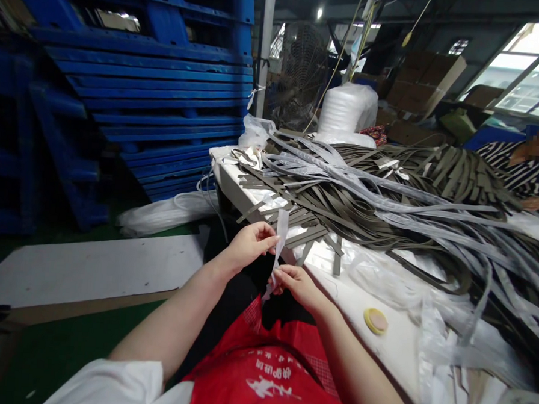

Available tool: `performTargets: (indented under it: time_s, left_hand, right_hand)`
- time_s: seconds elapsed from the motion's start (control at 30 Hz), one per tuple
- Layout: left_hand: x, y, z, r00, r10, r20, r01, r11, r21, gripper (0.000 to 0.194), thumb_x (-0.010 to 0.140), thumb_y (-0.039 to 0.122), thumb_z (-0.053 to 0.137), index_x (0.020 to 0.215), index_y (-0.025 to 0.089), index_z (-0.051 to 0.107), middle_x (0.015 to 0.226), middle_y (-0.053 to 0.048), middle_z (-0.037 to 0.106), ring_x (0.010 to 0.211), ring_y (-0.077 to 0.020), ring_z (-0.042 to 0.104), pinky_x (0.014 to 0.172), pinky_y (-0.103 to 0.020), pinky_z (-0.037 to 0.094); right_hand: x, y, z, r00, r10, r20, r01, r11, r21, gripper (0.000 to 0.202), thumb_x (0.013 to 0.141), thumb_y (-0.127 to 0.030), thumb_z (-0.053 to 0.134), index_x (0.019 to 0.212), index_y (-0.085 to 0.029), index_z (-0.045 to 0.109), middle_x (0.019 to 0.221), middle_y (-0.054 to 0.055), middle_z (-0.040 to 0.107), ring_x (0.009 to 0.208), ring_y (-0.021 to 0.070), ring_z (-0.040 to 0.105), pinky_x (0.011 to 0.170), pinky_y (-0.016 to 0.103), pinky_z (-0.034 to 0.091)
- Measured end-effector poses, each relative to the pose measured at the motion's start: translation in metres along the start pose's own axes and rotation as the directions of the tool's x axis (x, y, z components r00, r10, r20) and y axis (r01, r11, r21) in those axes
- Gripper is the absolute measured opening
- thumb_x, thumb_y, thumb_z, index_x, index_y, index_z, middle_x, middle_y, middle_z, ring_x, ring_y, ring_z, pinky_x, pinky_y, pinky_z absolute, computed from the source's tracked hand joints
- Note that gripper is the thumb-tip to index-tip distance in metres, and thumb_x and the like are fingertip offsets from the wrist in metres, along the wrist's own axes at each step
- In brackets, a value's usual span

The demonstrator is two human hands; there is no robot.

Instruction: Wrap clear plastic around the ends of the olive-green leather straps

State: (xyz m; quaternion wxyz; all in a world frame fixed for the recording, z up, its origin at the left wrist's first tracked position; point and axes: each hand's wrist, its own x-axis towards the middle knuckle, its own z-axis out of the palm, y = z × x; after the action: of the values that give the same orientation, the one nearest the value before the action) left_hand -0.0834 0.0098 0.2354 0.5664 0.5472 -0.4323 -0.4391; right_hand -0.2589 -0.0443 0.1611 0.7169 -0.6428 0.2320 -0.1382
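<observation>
My left hand [254, 243] pinches a translucent white plastic strip [282, 225] near its upper part. Lower down, the fingers of my right hand [295, 283] are closed on the same strip. It hangs nearly upright between my hands, off the table's near edge and above the red apron [264, 376]. Just beyond my hands, dark grey flat strips [314, 219] lie with their ends toward me. Long translucent plastic sleeves [364, 195] run across the pile of grey strips.
The white-covered table [337, 296] carries a yellow tape roll [375, 321] and crumpled clear plastic [392, 281]. Blue pallets [166, 100] are stacked at the left. A wrapped white roll [346, 109] stands at the back. A person in a striped sleeve [510, 166] is at the right.
</observation>
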Motion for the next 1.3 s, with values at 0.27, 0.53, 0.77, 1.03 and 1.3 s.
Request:
performTargets:
  time_s: [0.27,0.53,0.77,1.03,1.3]
  left_hand:
    - [-0.004,-0.004,0.025,0.959,-0.117,0.256,0.203,0.919,-0.339,0.042,0.072,0.030,0.069,0.107,0.013,0.054,0.101,-0.010,0.068,0.061,-0.0090,0.060,0.054,-0.021,0.043]
    - [0.002,-0.017,0.035,0.939,-0.141,0.313,0.210,0.957,-0.200,0.052,0.065,0.030,0.078,0.107,0.010,0.054,0.077,-0.001,0.062,0.053,-0.0050,0.047,0.047,-0.018,0.030]
    - [0.001,-0.023,0.043,0.997,-0.005,0.073,-0.004,0.992,0.123,0.028,0.070,0.017,0.069,0.094,0.012,0.057,0.070,0.002,0.059,0.055,-0.0085,0.051,0.055,-0.021,0.040]
    - [-0.007,-0.039,0.063,0.847,0.531,-0.020,-0.373,0.622,0.688,0.027,0.082,0.008,0.055,0.102,0.015,0.071,0.080,-0.004,0.063,0.068,-0.0144,0.057,0.066,-0.025,0.046]
    - [-0.014,-0.060,0.077,0.802,0.573,0.167,-0.476,0.446,0.758,0.025,0.088,0.009,0.049,0.105,0.013,0.067,0.085,-0.006,0.064,0.073,-0.0176,0.060,0.069,-0.028,0.050]
  right_hand:
    - [-0.009,0.008,-0.010,0.999,-0.025,0.043,0.013,0.967,0.253,0.039,0.080,-0.050,0.057,0.060,-0.017,0.050,0.054,-0.001,0.048,0.049,0.0113,0.045,0.051,0.025,0.036]
    - [-0.014,0.010,-0.011,0.998,-0.046,0.042,0.037,0.978,0.205,0.038,0.080,-0.046,0.050,0.054,-0.019,0.043,0.050,0.000,0.043,0.046,0.0107,0.041,0.049,0.025,0.034]
    - [-0.011,0.011,-0.016,0.978,-0.015,-0.207,0.013,1.000,-0.010,0.032,0.083,-0.045,0.056,0.081,-0.015,0.065,0.047,-0.005,0.047,0.044,0.0092,0.040,0.046,0.021,0.031]
    - [-0.023,-0.029,-0.006,0.792,-0.359,-0.493,0.192,0.914,-0.358,0.036,0.091,-0.044,0.053,0.110,-0.019,0.069,0.107,0.008,0.070,0.089,0.0193,0.064,0.078,0.029,0.050]
    - [-0.014,-0.016,-0.021,0.815,-0.119,-0.567,0.192,0.979,0.070,0.045,0.079,-0.059,0.063,0.088,-0.015,0.068,0.073,0.002,0.063,0.064,0.0132,0.055,0.062,0.025,0.044]
